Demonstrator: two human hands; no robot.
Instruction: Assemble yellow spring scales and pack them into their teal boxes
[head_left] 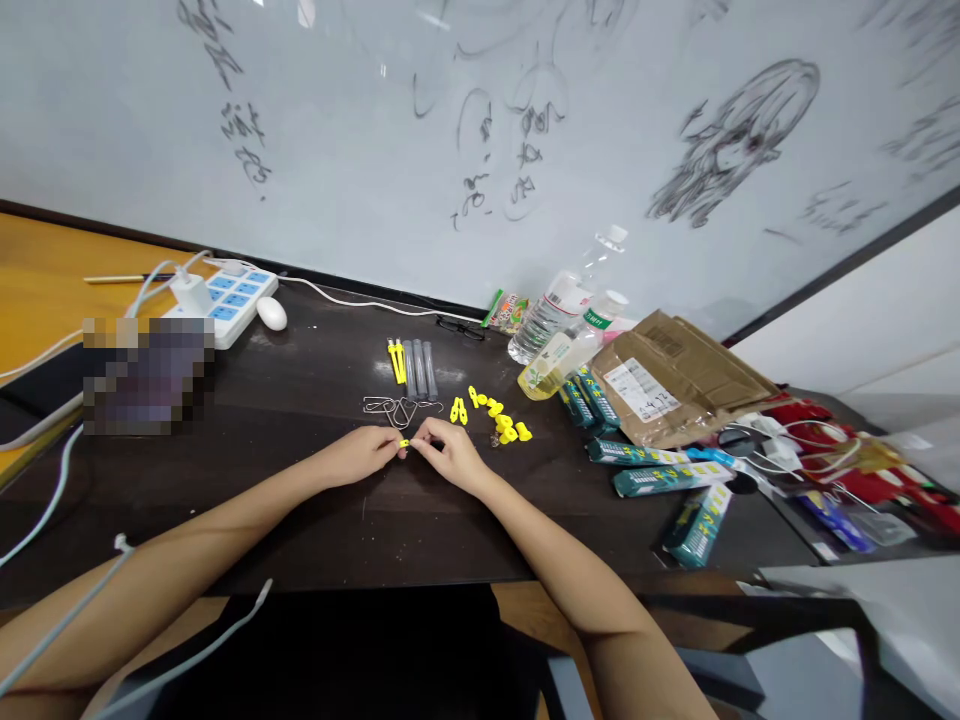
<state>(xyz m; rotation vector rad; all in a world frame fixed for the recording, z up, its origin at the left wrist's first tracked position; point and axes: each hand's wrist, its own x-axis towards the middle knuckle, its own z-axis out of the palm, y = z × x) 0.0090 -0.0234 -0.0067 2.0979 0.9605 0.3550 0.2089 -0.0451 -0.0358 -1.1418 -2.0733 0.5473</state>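
Between the fingertips of both hands is a small yellow plastic piece (405,442), pinched from either side just above the dark table. My left hand (369,452) grips its left end, and my right hand (448,452) closes on the right; its exact shape is too small to make out. Beyond the hands lie bent metal wire pieces (391,408). Grey translucent tubes (420,370) lie in a row beside yellow sticks (397,361). To the right are yellow clip-like pieces (459,410) and a loose group of yellow caps (507,428), with tiny metal parts (495,438) near them.
Clear bottles (551,315) and a yellowish bottle (555,362) stand at the back right. Several green boxes (671,479) and a brown parcel (667,365) lie right. A power strip (244,310), white mouse (271,314) and cables are at left. A whiteboard (337,150) rises behind.
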